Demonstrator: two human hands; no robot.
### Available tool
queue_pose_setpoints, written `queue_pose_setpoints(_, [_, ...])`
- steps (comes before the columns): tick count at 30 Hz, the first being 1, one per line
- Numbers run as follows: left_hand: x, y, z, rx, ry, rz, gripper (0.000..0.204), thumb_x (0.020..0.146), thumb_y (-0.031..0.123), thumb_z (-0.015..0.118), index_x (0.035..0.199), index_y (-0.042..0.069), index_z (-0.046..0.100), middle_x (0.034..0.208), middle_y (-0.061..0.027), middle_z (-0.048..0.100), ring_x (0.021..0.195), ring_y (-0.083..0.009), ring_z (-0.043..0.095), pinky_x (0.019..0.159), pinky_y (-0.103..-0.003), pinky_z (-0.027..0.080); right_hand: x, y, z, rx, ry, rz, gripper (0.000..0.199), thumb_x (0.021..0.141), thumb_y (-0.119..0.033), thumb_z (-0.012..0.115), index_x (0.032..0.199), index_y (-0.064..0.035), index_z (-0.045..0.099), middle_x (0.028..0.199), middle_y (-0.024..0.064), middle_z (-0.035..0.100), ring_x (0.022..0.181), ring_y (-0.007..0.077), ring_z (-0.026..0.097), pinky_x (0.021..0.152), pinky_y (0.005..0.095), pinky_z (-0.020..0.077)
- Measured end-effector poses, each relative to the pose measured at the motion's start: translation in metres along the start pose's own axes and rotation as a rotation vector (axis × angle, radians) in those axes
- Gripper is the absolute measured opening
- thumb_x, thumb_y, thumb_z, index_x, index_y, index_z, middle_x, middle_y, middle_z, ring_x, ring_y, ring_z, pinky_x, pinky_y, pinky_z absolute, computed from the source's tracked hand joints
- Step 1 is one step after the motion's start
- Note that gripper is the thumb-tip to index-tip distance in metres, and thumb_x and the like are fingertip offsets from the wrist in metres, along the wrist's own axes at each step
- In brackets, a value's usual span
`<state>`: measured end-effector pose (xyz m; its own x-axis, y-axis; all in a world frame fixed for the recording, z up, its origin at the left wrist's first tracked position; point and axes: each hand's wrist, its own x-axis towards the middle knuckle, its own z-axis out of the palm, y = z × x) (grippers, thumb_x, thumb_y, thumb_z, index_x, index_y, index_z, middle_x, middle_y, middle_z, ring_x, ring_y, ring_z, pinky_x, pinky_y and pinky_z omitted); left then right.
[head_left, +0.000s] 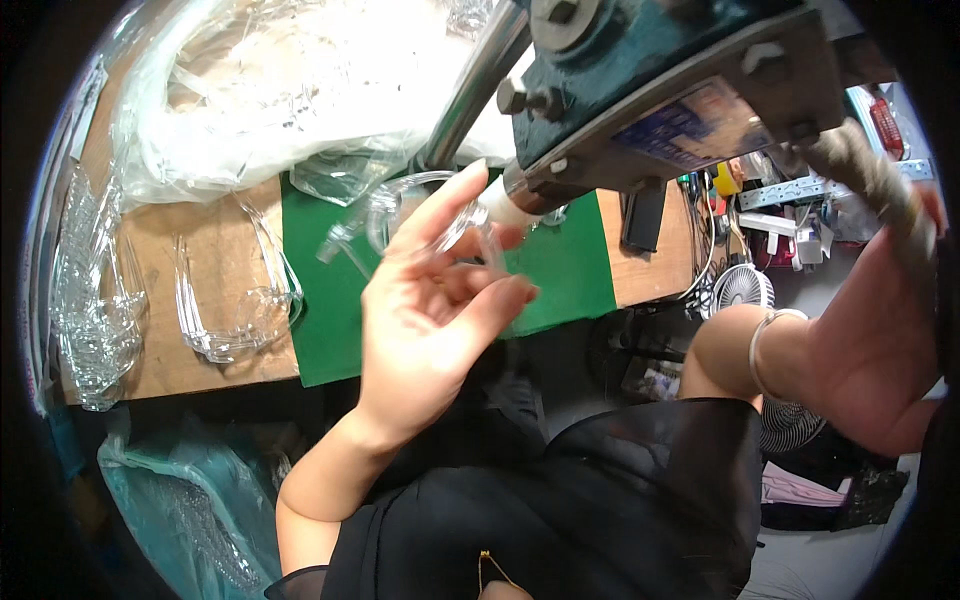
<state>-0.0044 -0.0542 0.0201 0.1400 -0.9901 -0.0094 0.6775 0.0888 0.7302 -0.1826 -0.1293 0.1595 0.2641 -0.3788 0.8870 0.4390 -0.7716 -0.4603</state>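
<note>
left hand [425, 310]: fingers pinch clear plastic piece [492, 250], likely light, slick, springy; hold edges, off white tip [505, 207]. right hand [868, 335]: fingers mostly hidden, can't tell.

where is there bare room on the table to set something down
On the green mat: front left, a narrow strip between the clear tubing bundle and left hand; front right, beside the wooden tabletop. Crowded: back left, under the big plastic bag.
</note>
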Motion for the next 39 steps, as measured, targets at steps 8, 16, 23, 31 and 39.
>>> queue_pose_setpoints(8, [-0.027,0.007,-0.022,0.062,0.049,0.171,0.020,0.090,0.020,0.048,0.095,0.001,0.052,0.117,-0.0218,0.052,0.099,-0.0243,0.056,0.090,-0.037,0.044,-0.124,0.079,-0.015,-0.884,-0.299,0.696,0.007,0.079,-0.007,0.063,0.077,-0.0019,0.059,0.078,0.0052,0.058,0.073,0.0146,0.055,0.066,0.0245,0.0427])
queue_pose_setpoints(16, [-0.030,0.013,-0.012,-0.012,0.137,0.022,0.041,0.081,0.001,0.055,0.118,0.002,0.037,0.121,-0.0217,0.048,0.101,-0.0318,0.057,0.084,-0.042,0.049,-0.232,0.151,-0.030,-0.854,-0.153,0.941,0.011,0.075,-0.011,0.067,0.077,-0.0021,0.061,0.073,0.0072,0.056,0.068,0.0179,0.054,0.062,0.0297,0.0440])
queue_pose_setpoints(23, [-0.023,0.022,-0.036,0.022,0.026,-0.046,0.025,0.089,0.024,0.050,0.079,0.001,0.050,0.103,-0.0251,0.059,0.094,-0.0328,0.061,0.084,-0.040,0.048,-0.223,0.151,-0.034,-0.815,-0.192,1.004,0.011,0.079,-0.013,0.065,0.077,-0.0026,0.059,0.072,0.0060,0.055,0.067,0.0156,0.051,0.061,0.0279,0.0422])
queue_pose_setpoints(31, [-0.040,-0.006,-0.029,0.314,-0.003,0.020,0.065,0.082,0.006,0.062,0.134,-0.003,0.025,0.110,-0.0141,0.059,0.088,-0.0171,0.063,0.079,-0.026,0.048,-0.114,0.068,0.038,-0.249,-0.482,0.723,0.011,0.077,0.001,0.062,0.083,-0.0022,0.054,0.078,0.0065,0.057,0.067,0.0181,0.053,0.063,0.0268,0.0438])
queue_pose_setpoints(39, [-0.048,0.002,-0.038,0.622,-0.041,0.140,0.057,0.071,-0.001,0.069,0.123,-0.005,0.047,0.123,-0.0150,0.053,0.090,-0.0126,0.061,0.081,-0.025,0.046,-0.110,0.080,0.060,-0.149,-0.630,0.431,0.013,0.073,-0.006,0.069,0.080,-0.0054,0.058,0.074,0.0044,0.058,0.066,0.0205,0.053,0.059,0.0283,0.0427])
